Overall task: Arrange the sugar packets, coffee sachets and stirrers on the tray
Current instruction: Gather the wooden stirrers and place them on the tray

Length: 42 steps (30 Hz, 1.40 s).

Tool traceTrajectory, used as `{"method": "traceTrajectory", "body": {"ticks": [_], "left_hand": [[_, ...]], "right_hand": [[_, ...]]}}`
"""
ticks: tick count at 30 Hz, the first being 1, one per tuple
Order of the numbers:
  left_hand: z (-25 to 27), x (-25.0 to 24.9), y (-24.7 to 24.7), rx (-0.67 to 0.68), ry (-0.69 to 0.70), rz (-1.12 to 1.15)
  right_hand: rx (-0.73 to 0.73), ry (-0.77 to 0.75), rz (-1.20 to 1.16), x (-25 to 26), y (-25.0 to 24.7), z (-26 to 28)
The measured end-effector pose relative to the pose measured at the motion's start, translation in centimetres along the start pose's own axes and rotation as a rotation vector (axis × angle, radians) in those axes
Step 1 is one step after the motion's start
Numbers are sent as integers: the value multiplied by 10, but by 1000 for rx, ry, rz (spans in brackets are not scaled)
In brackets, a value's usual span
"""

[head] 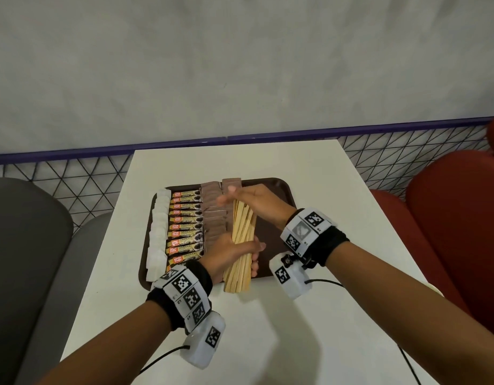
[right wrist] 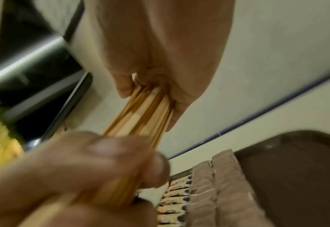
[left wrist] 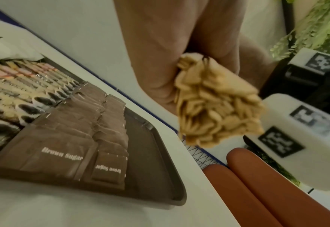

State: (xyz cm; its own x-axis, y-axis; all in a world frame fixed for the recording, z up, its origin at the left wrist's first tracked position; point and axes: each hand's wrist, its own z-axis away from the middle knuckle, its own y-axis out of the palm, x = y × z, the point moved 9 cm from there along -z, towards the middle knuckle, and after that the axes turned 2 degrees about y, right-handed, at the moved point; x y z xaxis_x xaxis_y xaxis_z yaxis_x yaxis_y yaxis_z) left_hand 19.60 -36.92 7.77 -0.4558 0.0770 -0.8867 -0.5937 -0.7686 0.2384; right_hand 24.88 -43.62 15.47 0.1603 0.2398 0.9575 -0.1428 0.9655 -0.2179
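A brown tray (head: 271, 237) lies on the white table (head: 268, 315). From its left it holds a column of white sugar packets (head: 158, 232), a column of coffee sachets (head: 186, 226) and two columns of brown sugar packets (head: 214, 215). Just right of those, a bundle of wooden stirrers (head: 241, 229) hangs lengthwise above the tray. My left hand (head: 240, 251) grips its near part. My right hand (head: 237, 197) pinches its far end between thumb and fingers, as the right wrist view shows on the stirrers (right wrist: 144, 110). The stirrers' near ends (left wrist: 214, 107) stick out past the tray's front edge.
The right strip of the tray (left wrist: 146, 153) is bare. A red seat (head: 448, 218) stands to the right of the table and a grey seat (head: 23, 245) to the left. A mesh fence with a purple rail (head: 184, 144) runs behind the table.
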Motion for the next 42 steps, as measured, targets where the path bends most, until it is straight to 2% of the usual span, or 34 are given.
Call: {"method": "traceTrajectory", "body": {"ticks": [3,6,9,12,14,16,18,21,23,26,28,30,33,35,37,40,42], "left_hand": [[1,6,-1,-32,-12,-15],[1,11,1,-23,-22,17],[1,5,-4,-75,1,54],[2,-17,-21,-203,122,82],[0,-35,-33,-279,239,92],[-1,-54,-41,-350,338,95],[-2,-72,-44,-413,418,49],[-2,-86,-37,-459,526,61],[-1,-87,-33,-499,564,11],[-4,-80,-31,-514,575,17],[-8,-75,-31,-509,556,31],[-12,-71,-32,-509,526,21],[-18,-63,-34,-473,468,-1],[-23,-54,-35,-427,394,-23],[-31,-39,-31,-348,275,-62],[-39,-15,-16,-239,104,-128],[-44,-3,-7,-191,46,-112]], "right_hand": [[74,16,109,-2,5,0],[101,46,122,-9,9,2],[8,15,50,-13,4,4],[-213,73,-176,-38,-16,9],[-270,171,-397,-63,-15,12],[-246,239,-585,-79,-1,15],[-157,267,-789,-83,19,14],[7,194,-1133,-69,48,7],[-77,214,-1263,-72,52,1],[-220,310,-1277,-89,50,0],[-212,321,-1279,-93,49,1],[-171,271,-1238,-87,46,4],[-194,205,-937,-81,29,9],[-256,137,-742,-78,7,11],[-239,70,-610,-69,-8,11],[-172,106,-485,-71,-14,8],[-166,148,-418,-81,-16,4]]}}
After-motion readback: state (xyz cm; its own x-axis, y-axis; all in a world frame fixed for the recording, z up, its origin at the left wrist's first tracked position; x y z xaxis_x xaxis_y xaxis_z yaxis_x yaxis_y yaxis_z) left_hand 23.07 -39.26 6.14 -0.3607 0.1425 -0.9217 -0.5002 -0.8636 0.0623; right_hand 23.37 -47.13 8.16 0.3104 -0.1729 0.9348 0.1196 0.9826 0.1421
